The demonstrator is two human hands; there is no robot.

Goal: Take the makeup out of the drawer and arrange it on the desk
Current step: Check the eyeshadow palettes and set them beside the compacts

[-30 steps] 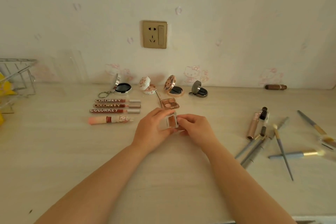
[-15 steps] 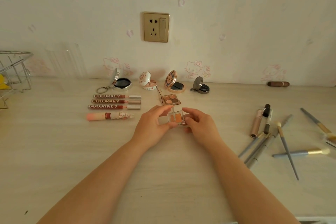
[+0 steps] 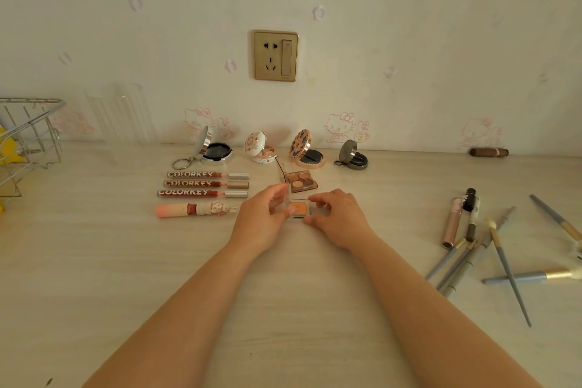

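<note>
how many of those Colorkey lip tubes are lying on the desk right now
3, stacked in a neat column left of the hands: top tube, middle tube, bottom tube, all lying sideways below the silver compact. None appears hidden.

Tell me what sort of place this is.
Probably a bedroom dressing desk at home: pale wooden desk, cartoon-cat stickers along the wall, open compacts and makeup brushes laid out.

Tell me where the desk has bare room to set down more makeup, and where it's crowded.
Bare: the wide near strip of the desk, in front of the lip gloss tubes, and the stretch between the right hand and the brushes. Crowded: the back row of compacts, and the palette held in both hands, left hand.
</note>
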